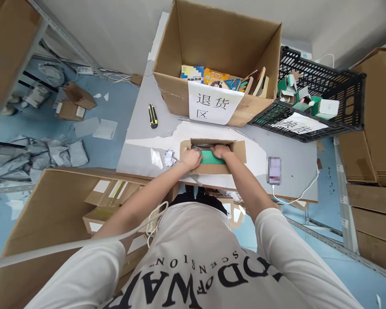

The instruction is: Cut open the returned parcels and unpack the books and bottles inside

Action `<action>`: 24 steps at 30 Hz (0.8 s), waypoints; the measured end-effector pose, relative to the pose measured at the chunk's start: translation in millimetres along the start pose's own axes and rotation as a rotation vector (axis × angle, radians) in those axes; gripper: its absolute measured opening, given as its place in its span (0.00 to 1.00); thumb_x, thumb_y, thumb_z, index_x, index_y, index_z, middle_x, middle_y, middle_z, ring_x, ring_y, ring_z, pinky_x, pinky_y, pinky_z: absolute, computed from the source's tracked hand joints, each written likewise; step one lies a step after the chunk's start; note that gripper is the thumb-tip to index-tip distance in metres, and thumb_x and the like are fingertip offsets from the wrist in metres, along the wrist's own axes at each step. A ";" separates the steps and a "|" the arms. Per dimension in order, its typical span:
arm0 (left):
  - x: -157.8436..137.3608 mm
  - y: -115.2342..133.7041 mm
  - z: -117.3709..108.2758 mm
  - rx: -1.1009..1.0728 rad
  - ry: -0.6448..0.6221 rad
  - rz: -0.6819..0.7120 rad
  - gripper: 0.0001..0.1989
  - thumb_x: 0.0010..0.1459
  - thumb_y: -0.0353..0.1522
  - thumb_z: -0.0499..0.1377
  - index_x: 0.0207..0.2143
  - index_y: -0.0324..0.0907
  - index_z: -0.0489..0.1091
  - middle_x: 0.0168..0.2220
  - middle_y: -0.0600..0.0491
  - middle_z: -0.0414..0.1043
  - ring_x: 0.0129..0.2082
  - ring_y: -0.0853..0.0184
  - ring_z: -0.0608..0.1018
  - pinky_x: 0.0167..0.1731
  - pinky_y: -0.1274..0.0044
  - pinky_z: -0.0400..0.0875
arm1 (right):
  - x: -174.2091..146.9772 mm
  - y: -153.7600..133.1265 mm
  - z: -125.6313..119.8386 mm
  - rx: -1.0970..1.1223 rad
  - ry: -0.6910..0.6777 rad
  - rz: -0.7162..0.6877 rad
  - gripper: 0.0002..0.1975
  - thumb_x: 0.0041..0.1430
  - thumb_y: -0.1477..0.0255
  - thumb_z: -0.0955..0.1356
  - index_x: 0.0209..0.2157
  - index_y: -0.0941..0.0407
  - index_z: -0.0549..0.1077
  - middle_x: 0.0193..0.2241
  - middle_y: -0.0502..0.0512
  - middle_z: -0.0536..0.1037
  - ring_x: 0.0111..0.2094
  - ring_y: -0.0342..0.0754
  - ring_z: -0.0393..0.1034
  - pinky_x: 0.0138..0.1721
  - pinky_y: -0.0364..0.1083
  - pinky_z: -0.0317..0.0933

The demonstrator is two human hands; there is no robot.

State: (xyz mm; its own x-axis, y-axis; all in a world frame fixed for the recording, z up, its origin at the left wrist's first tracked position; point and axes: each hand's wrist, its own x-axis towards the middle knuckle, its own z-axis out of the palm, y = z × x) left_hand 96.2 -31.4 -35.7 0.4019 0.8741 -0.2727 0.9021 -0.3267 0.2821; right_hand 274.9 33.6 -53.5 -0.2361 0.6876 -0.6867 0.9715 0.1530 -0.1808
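Observation:
A small open cardboard box point(209, 168) sits near the front edge of the table, its end flaps folded outward. Inside it lies a green box point(211, 157). My left hand point(192, 158) reaches over the left end, its fingers curled down at the green box's left side. From the right, my right hand point(220, 151) grips the green box near its upper right part. The fingertips of both hands are partly hidden inside the cardboard. Some dark grey material point(201, 146) shows behind the green box.
A large carton point(170, 92) of books stands at the back, beside a black crate point(347, 116) holding green-and-white boxes. A yellow-black utility knife point(152, 116), crumpled paper point(169, 158) and a charging phone point(274, 171) lie on the table point(137, 150). A big carton point(51, 201) of parcels stands front left.

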 end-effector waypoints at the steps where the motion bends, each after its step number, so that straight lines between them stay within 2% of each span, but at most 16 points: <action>1: 0.7 -1.1 -1.0 -0.039 0.029 -0.017 0.14 0.61 0.33 0.51 0.46 0.37 0.71 0.47 0.42 0.75 0.46 0.53 0.76 0.47 0.61 0.62 | -6.4 2.5 -2.0 -0.006 0.022 -0.018 0.27 0.67 0.63 0.55 0.52 0.68 0.72 0.54 0.75 0.71 0.56 0.63 0.66 0.55 0.56 0.57; 3: 2.0 -3.6 -4.7 -0.136 0.128 -0.038 0.18 0.60 0.32 0.54 0.53 0.38 0.67 0.53 0.42 0.72 0.52 0.53 0.73 0.49 0.61 0.62 | -23.0 9.0 -7.2 -0.008 0.081 -0.134 0.20 0.65 0.69 0.58 0.51 0.62 0.74 0.54 0.67 0.73 0.55 0.58 0.67 0.56 0.51 0.57; 6: 1.5 -9.1 -13.4 -0.351 0.280 0.026 0.27 0.57 0.35 0.59 0.59 0.39 0.62 0.57 0.41 0.67 0.56 0.53 0.70 0.53 0.62 0.62 | -51.8 18.1 -15.9 0.047 0.198 -0.462 0.15 0.60 0.76 0.62 0.44 0.56 0.78 0.47 0.57 0.79 0.48 0.51 0.72 0.51 0.46 0.61; 8: -2.4 -15.9 -19.9 -0.549 0.288 0.097 0.28 0.55 0.37 0.60 0.57 0.38 0.64 0.53 0.42 0.71 0.53 0.55 0.73 0.51 0.65 0.65 | -67.6 19.4 -21.1 0.137 0.280 -0.637 0.14 0.57 0.78 0.63 0.39 0.56 0.80 0.40 0.55 0.81 0.40 0.49 0.74 0.45 0.46 0.63; 9: -5.8 -20.5 -23.3 -0.651 0.268 0.112 0.26 0.55 0.38 0.60 0.54 0.38 0.66 0.49 0.43 0.74 0.49 0.57 0.75 0.49 0.66 0.67 | -73.2 17.7 -23.2 0.196 0.312 -0.675 0.13 0.56 0.78 0.64 0.37 0.56 0.80 0.37 0.55 0.81 0.38 0.48 0.74 0.42 0.45 0.63; 12: -21.4 -37.9 -33.9 -0.936 0.186 0.046 0.21 0.53 0.41 0.60 0.44 0.36 0.71 0.37 0.45 0.77 0.36 0.63 0.77 0.39 0.71 0.71 | -78.9 2.6 -26.8 0.410 0.380 -0.714 0.11 0.57 0.76 0.65 0.35 0.56 0.79 0.35 0.54 0.80 0.34 0.46 0.72 0.38 0.44 0.63; 16: -49.3 -64.0 -43.8 -1.147 0.077 -0.052 0.24 0.48 0.44 0.64 0.42 0.37 0.71 0.36 0.48 0.76 0.30 0.67 0.76 0.31 0.75 0.70 | -66.8 -32.9 -21.1 0.681 0.350 -0.744 0.11 0.59 0.72 0.64 0.38 0.58 0.78 0.35 0.55 0.79 0.32 0.45 0.71 0.34 0.44 0.64; 19: -67.2 -90.8 -34.5 -1.087 0.057 -0.133 0.23 0.48 0.45 0.63 0.40 0.36 0.72 0.33 0.49 0.76 0.29 0.66 0.76 0.31 0.76 0.70 | -57.8 -49.2 -10.5 0.730 0.352 -0.787 0.14 0.59 0.73 0.64 0.45 0.57 0.75 0.43 0.57 0.78 0.36 0.45 0.72 0.38 0.46 0.66; 21: -75.6 -115.3 -16.1 -0.955 0.141 -0.271 0.20 0.50 0.44 0.60 0.37 0.36 0.73 0.30 0.50 0.76 0.30 0.65 0.75 0.32 0.76 0.69 | -56.0 -44.5 -2.1 0.677 0.398 -0.769 0.19 0.57 0.75 0.65 0.51 0.55 0.72 0.51 0.58 0.73 0.39 0.46 0.73 0.42 0.48 0.67; 23: -80.4 -141.9 9.2 -0.834 0.215 -0.474 0.18 0.51 0.41 0.57 0.38 0.36 0.73 0.30 0.50 0.76 0.32 0.62 0.76 0.34 0.75 0.70 | -56.4 -27.9 7.1 0.555 0.446 -0.661 0.21 0.57 0.77 0.65 0.52 0.56 0.71 0.53 0.60 0.72 0.42 0.48 0.73 0.46 0.51 0.67; 24: -81.2 -154.1 22.4 -0.786 0.183 -0.560 0.18 0.50 0.39 0.56 0.39 0.36 0.73 0.30 0.49 0.76 0.33 0.61 0.76 0.35 0.73 0.70 | -56.8 -17.0 11.9 0.471 0.459 -0.576 0.20 0.57 0.77 0.65 0.51 0.56 0.72 0.51 0.61 0.73 0.43 0.50 0.73 0.48 0.52 0.67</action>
State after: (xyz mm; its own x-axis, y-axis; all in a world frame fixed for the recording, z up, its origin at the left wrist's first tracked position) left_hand -71.9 -60.1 -77.6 -0.1424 0.8936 -0.4256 0.5663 0.4262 0.7054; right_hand 271.6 -16.4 -19.8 -0.5586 0.8268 -0.0656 0.5703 0.3255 -0.7542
